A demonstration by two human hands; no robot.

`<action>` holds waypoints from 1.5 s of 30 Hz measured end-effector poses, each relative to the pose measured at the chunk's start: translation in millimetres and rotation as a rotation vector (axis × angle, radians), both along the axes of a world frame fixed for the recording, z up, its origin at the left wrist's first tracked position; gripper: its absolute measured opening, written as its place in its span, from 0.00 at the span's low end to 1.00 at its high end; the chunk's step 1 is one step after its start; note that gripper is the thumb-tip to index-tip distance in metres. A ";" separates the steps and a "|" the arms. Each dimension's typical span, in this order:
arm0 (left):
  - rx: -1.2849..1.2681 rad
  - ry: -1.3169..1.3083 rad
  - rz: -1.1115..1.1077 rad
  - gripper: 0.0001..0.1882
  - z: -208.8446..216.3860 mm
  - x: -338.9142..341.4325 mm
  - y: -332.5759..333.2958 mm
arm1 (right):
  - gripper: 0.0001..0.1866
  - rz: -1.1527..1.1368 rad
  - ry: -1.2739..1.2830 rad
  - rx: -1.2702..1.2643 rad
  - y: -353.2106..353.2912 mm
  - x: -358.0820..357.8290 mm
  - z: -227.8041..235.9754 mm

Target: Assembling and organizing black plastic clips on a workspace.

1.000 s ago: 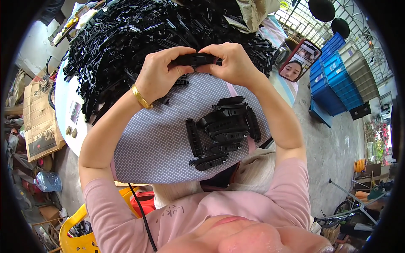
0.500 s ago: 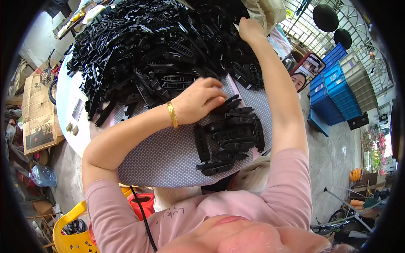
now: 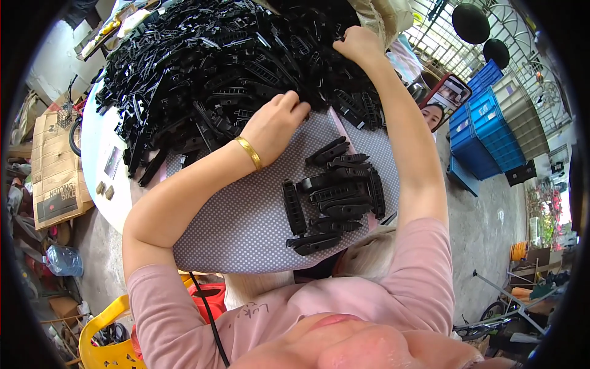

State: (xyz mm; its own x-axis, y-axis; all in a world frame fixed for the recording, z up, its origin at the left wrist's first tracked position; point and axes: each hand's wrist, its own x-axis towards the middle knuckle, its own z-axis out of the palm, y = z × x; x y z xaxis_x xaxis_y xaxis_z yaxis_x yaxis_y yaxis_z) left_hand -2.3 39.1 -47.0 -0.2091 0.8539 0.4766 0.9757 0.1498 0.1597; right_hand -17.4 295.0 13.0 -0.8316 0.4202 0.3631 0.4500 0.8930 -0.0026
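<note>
A big heap of black slotted plastic parts (image 3: 203, 67) covers the far side of the table. My left hand (image 3: 276, 126), with a gold bangle at the wrist, is at the heap's near edge. Its fingers are bent close together, and the tips are partly hidden against the dark parts. My right hand (image 3: 361, 46) reaches to the far right of the heap beside a pale sack (image 3: 387, 21). Its fingers are curled closed; whatever they hold is lost in the dark. A smaller group of long black parts (image 3: 341, 194) lies side by side on the dotted cloth (image 3: 233, 227) nearer me.
A phone (image 3: 452, 95) with a lit screen stands at the table's right. Blue crates (image 3: 485, 132) are stacked beyond it. On the left are a cardboard box (image 3: 58, 166), a water bottle (image 3: 63, 258) and a yellow chair (image 3: 101, 323). Two small brown lumps (image 3: 106, 189) lie on the white tabletop.
My left hand has moved from the smaller group of parts up to the heap, its fingers drawing closer together. My right hand has shifted slightly left, away from the sack.
</note>
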 end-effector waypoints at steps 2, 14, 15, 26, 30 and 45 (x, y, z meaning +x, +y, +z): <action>0.129 -0.135 0.022 0.13 7.2 0.4 0.8 | 0.17 0.065 0.042 -0.051 -17.1 22.9 2.5; 0.492 -1.341 0.024 0.14 27.7 1.2 4.3 | 0.20 0.680 0.444 -1.320 -82.6 93.9 -15.1; 0.488 -1.331 0.048 0.15 29.3 1.2 3.6 | 0.20 0.658 0.448 -1.314 -82.3 92.8 -17.2; 0.618 -1.534 0.041 0.20 29.5 -4.8 1.8 | 0.16 0.651 0.413 -1.217 -90.6 92.9 -25.1; 0.511 -1.337 0.016 0.22 29.4 -4.0 -2.3 | 0.15 0.672 0.449 -1.007 -92.8 90.6 -30.3; 0.351 -0.870 0.009 0.17 32.6 -10.0 -7.2 | 0.25 0.772 0.297 -0.626 -87.2 99.2 -19.1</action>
